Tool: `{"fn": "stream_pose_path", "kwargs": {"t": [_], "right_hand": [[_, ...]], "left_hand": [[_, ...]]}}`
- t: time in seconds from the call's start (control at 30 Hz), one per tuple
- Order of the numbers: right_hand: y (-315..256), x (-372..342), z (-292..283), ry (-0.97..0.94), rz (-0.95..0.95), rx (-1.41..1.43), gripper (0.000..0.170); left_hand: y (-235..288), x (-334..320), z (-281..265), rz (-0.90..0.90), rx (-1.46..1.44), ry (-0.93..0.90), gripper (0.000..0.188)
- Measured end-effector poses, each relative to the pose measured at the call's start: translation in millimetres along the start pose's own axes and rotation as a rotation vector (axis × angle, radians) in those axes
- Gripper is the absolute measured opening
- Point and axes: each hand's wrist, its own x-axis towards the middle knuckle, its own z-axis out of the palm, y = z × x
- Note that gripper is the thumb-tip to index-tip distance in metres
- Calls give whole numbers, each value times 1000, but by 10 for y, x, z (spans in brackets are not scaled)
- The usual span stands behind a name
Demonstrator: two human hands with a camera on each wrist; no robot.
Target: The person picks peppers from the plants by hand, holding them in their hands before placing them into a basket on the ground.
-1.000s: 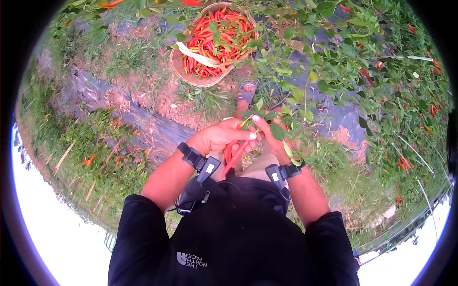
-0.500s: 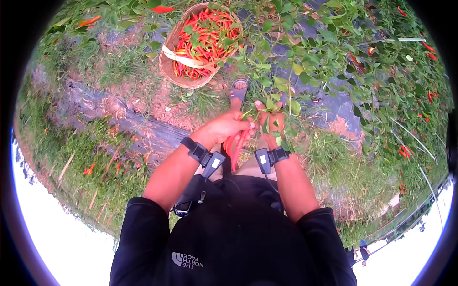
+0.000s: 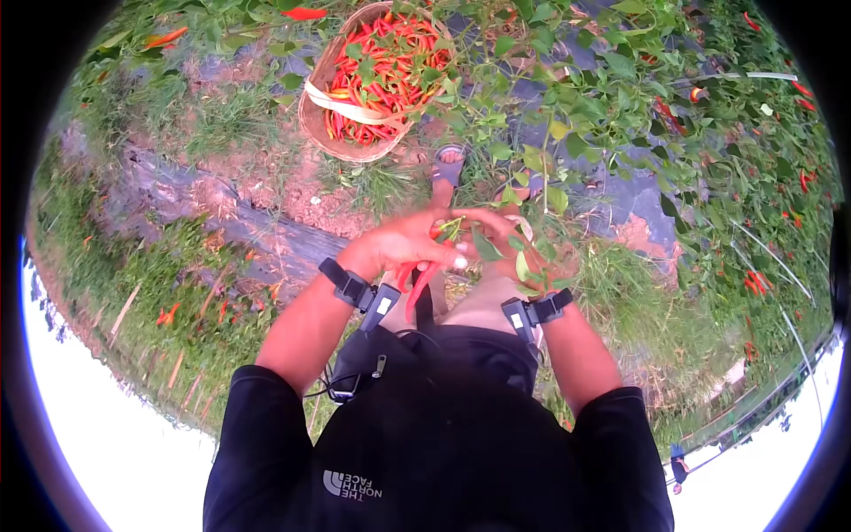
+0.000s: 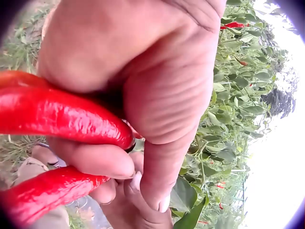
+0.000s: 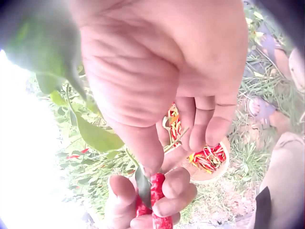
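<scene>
In the head view, the left hand (image 3: 394, 244) grips several long red chillies (image 3: 415, 297), which hang below its fingers. Close up in the left wrist view, one glossy red chilli (image 4: 62, 117) lies between the curled fingers, and a second sticks out lower down. Opposite it, the right hand (image 3: 510, 238) reaches across to the chillies' stem ends. Its thumb and forefinger pinch a thin green stem (image 5: 131, 157), seen in the right wrist view. A narrow dark leaf (image 5: 143, 186) lies against the chillies in the left fingers. Leaves (image 3: 523, 266) overlap the right hand.
A woven basket (image 3: 350, 152) heaped with red chillies stands on the soil ahead, its pale handle (image 3: 341, 108) slanting across. Leafy chilli plants (image 3: 585, 115) spread along the right over dark plastic sheeting (image 3: 620, 204). One sandalled foot (image 3: 448, 164) shows near the basket.
The hands stay close together at the stem ends. The right hand has turned, its fingers now reaching over toward the left hand. The chillies have swung slightly left; the basket shifted a little in view.
</scene>
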Motion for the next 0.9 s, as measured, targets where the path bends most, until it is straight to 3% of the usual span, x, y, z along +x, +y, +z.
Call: {"fn": "stream_pose_path", "kwargs": {"t": [0.07,0.13,0.23,0.3,0.4,0.47,0.53,0.63,0.7,0.73,0.87,0.9], "right_hand": [[-100,100,207,-22,-98,-473,42],[-60,160,234,-21,-128,-434,36],[-54,160,242,-55,-159,-355,27],[-129,147,256,-17,-209,-437,16],[-244,114,260,25,-109,-551,13],[-41,145,240,56,-21,-423,11],[-2,175,307,171,-70,20,13],[-8,220,464,226,-53,380,12],[-227,188,590,217,16,464,10],[-105,220,615,302,-34,465,10],[-120,212,724,277,33,637,6],[-72,230,704,292,20,601,5]], "left_hand": [[-82,14,19,209,17,25,69],[-256,97,-139,106,123,36,74],[-231,73,-118,227,141,44,79],[9,-47,-39,83,229,-30,70],[112,-72,36,98,129,-91,61],[176,-96,41,97,154,-104,51],[203,-79,78,127,-117,-80,54],[429,-280,118,54,-34,-35,48],[387,-340,188,132,-80,61,51],[502,-446,264,109,-57,101,55],[515,-682,321,126,-28,260,57],[405,-657,145,173,38,132,61]]}}
